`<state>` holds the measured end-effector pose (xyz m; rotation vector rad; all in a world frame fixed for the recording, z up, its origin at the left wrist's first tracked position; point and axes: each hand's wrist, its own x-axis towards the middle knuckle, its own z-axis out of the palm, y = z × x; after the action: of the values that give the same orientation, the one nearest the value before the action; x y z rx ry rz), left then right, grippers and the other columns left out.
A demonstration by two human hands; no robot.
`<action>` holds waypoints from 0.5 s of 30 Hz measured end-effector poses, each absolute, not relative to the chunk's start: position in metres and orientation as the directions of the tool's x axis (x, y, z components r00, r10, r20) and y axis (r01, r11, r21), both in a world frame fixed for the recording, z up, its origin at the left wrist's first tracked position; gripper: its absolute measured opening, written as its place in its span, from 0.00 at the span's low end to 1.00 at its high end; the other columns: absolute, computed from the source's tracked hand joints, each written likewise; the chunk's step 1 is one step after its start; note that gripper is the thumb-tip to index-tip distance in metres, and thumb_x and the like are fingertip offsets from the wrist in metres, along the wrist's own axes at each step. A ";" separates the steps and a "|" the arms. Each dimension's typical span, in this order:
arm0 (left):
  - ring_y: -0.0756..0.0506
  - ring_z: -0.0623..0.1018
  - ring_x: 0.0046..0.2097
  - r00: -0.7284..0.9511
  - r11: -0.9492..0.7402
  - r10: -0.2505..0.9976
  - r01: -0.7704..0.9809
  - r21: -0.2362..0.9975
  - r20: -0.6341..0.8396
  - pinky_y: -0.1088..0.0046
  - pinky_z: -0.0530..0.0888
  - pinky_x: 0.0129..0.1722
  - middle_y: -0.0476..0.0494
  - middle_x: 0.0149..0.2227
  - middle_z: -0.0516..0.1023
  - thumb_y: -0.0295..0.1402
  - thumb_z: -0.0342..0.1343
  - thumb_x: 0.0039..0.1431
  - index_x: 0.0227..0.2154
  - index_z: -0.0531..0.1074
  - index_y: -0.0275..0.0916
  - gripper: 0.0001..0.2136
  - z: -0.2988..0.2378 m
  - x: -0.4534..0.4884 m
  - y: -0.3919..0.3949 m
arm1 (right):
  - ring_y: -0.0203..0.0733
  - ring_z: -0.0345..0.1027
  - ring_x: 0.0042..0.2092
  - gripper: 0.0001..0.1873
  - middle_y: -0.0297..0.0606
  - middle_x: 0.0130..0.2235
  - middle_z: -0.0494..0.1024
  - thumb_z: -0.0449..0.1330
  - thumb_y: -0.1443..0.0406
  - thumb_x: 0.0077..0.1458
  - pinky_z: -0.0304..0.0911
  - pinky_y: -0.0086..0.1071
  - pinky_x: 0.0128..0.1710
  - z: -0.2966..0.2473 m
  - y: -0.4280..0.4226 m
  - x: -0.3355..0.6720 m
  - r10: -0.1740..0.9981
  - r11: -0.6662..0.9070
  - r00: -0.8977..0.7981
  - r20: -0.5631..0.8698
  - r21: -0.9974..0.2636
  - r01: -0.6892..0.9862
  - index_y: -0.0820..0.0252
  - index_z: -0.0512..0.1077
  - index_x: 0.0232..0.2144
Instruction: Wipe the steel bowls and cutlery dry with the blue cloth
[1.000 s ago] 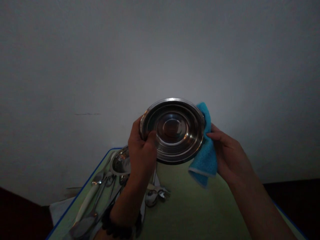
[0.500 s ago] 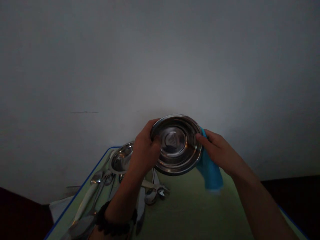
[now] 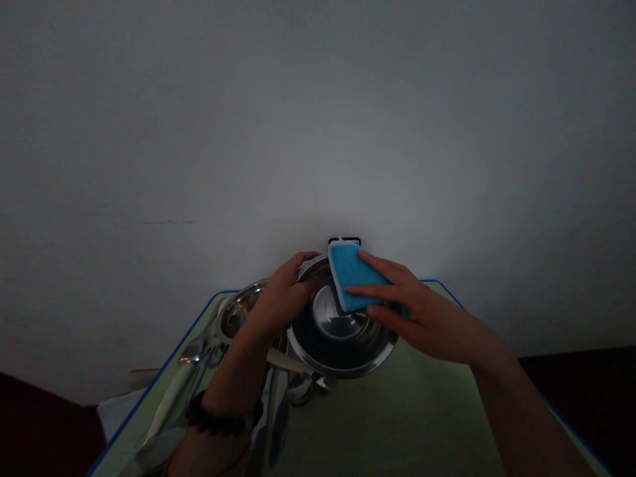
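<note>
A round steel plate (image 3: 342,348) is held low over the green table, its hollow side facing me. My left hand (image 3: 283,295) grips its far left rim, fingers curled over the edge. My right hand (image 3: 412,315) presses a folded blue cloth (image 3: 350,285) onto the plate's upper inner surface, fingers stretched over the cloth. A black beaded band sits on my left wrist.
A second steel bowl (image 3: 241,311) lies at the left of the green table (image 3: 422,424) with its blue edge. Several spoons and utensils (image 3: 193,371) lie beside and under my left forearm. A grey wall stands right behind the table.
The plate has come down from chest height toward the table and tilted flatter. My right hand moved the blue cloth from behind the plate's right rim onto its inner face.
</note>
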<state>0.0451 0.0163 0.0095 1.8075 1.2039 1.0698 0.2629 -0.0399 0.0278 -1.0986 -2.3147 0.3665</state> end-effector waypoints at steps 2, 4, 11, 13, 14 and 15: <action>0.43 0.77 0.39 0.196 -0.296 0.951 0.356 0.886 0.239 0.65 0.72 0.38 0.39 0.47 0.74 0.33 0.52 0.52 0.49 0.65 0.39 0.19 0.009 0.044 0.017 | 0.47 0.46 0.62 0.15 0.33 0.63 0.51 0.52 0.58 0.56 0.49 0.45 0.57 0.030 -0.040 0.260 0.784 0.619 -0.516 0.344 -0.483 0.619 0.48 0.71 0.44; 0.44 0.77 0.37 0.194 -0.287 0.953 0.322 0.902 0.234 0.66 0.72 0.37 0.40 0.45 0.75 0.34 0.52 0.53 0.47 0.66 0.40 0.17 0.010 0.044 0.017 | 0.44 0.60 0.54 0.13 0.39 0.55 0.65 0.51 0.57 0.57 0.57 0.40 0.51 0.032 -0.039 0.258 0.800 0.598 -0.417 0.431 -0.522 0.608 0.54 0.73 0.36; 0.46 0.75 0.35 0.297 -0.368 0.916 0.350 0.861 0.271 0.68 0.71 0.37 0.46 0.36 0.77 0.32 0.50 0.55 0.43 0.69 0.38 0.13 0.025 0.050 0.006 | 0.40 0.68 0.37 0.18 0.39 0.41 0.71 0.61 0.60 0.47 0.63 0.33 0.34 0.026 -0.031 0.257 0.865 0.345 0.052 0.499 -0.667 0.660 0.57 0.63 0.40; 0.46 0.75 0.37 0.324 -0.434 0.890 0.390 0.812 0.320 0.69 0.71 0.38 0.46 0.35 0.77 0.31 0.49 0.55 0.41 0.70 0.38 0.11 0.029 0.052 0.002 | 0.39 0.68 0.35 0.20 0.38 0.42 0.72 0.60 0.61 0.47 0.62 0.31 0.31 0.024 -0.031 0.258 0.911 0.306 -0.003 0.413 -0.672 0.674 0.56 0.63 0.44; 0.46 0.75 0.38 0.339 -0.466 0.875 0.400 0.789 0.345 0.69 0.70 0.39 0.47 0.36 0.77 0.31 0.49 0.56 0.40 0.71 0.38 0.11 0.031 0.054 0.000 | 0.39 0.68 0.34 0.18 0.38 0.39 0.73 0.59 0.61 0.48 0.62 0.31 0.30 0.024 -0.031 0.258 0.927 0.292 -0.038 0.373 -0.652 0.700 0.56 0.64 0.43; 0.46 0.75 0.38 0.353 -0.493 0.861 0.405 0.770 0.366 0.69 0.70 0.40 0.47 0.36 0.77 0.30 0.48 0.56 0.39 0.71 0.38 0.10 0.032 0.055 -0.001 | 0.39 0.68 0.32 0.14 0.37 0.36 0.74 0.57 0.61 0.49 0.61 0.31 0.29 0.024 -0.031 0.258 0.938 0.281 -0.070 0.339 -0.626 0.728 0.57 0.67 0.40</action>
<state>0.0549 -0.0013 0.0322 2.0531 1.0975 1.0476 0.2583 -0.0309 0.0242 -1.5008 -1.8504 0.3815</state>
